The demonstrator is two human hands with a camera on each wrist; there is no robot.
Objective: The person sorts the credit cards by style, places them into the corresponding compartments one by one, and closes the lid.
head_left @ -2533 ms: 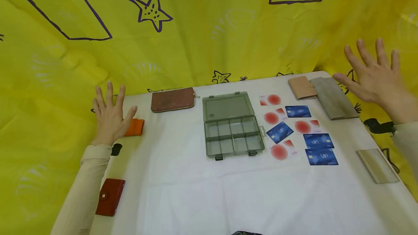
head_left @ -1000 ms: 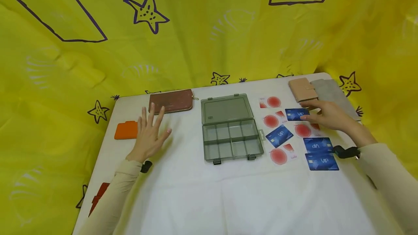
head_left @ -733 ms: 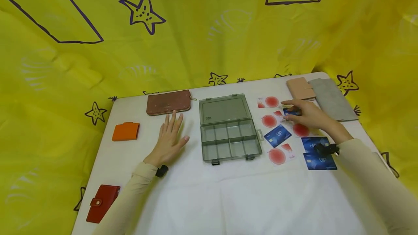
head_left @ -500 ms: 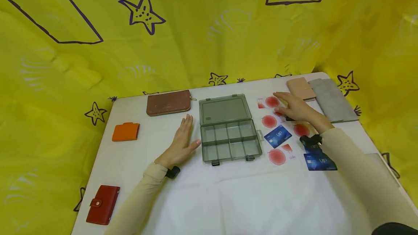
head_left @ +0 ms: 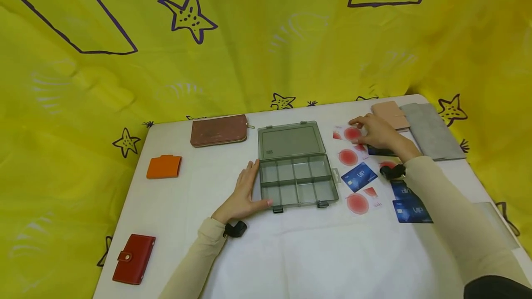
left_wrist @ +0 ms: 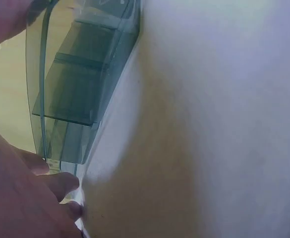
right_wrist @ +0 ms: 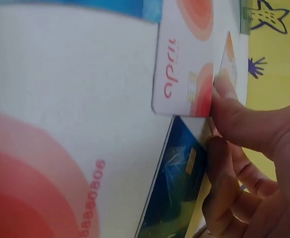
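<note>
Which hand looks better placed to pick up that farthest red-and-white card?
Probably the right hand: it is right at the red-and-white card, while the left hand is at the left side of the open box.

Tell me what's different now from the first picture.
The left hand has moved rightward, from the table's left side to the left side of the open box. The right hand has come leftward and down to the cards; whether it grips one is unclear. The box, visible cards and brown wallet seem unmoved.
</note>
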